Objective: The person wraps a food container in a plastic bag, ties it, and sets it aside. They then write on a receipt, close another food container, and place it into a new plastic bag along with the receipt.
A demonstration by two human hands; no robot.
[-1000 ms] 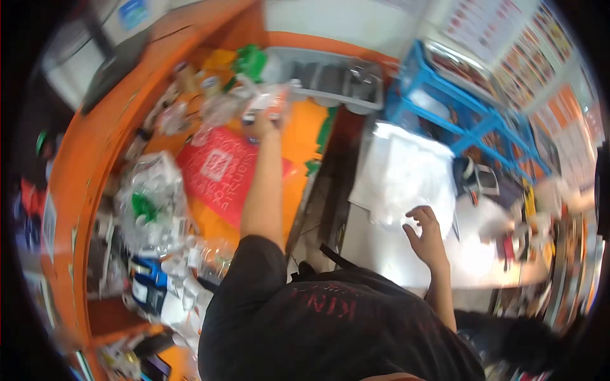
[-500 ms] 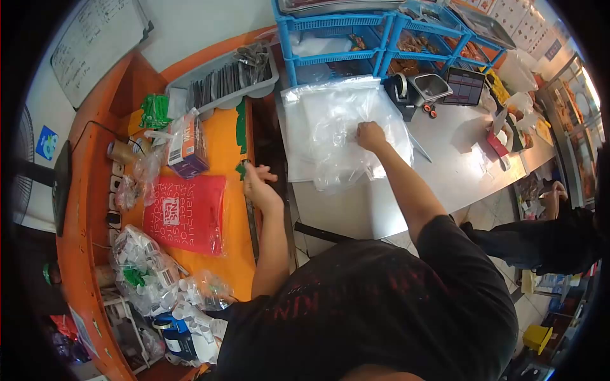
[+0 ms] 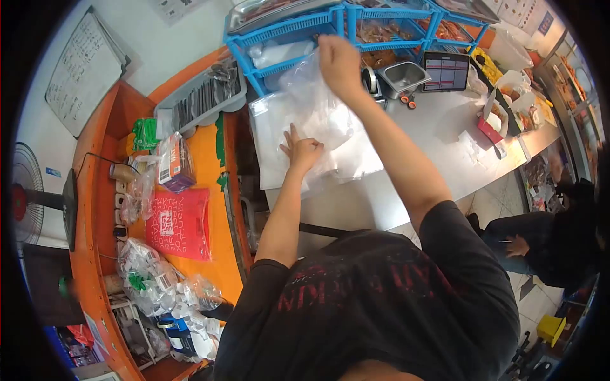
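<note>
A stack of clear plastic bags point(image 3: 270, 127) lies on the steel counter. My right hand point(image 3: 340, 66) is raised above the stack's far edge. Its fingers are closed on a clear plastic bag point(image 3: 302, 79), which is lifted at that end and crumpled. My left hand point(image 3: 302, 150) rests on the bags, several fingers spread and stretched out, the thumb toward the right. Film bunches beside and under it; whether the fingertips pinch any of it is hard to make out.
Blue plastic racks point(image 3: 289, 66) with food packs stand behind the stack. Right of it are a metal container point(image 3: 403, 77), a tablet point(image 3: 446, 71) and a red food box point(image 3: 492, 117). A red printed bag point(image 3: 181, 222) lies on the orange counter point(image 3: 206, 155). Another person point(image 3: 540, 244) is at right.
My right hand has gone from the stack up and away toward the racks, pulling up a bag. My left hand has moved right, from the orange counter's edge onto the bags.
</note>
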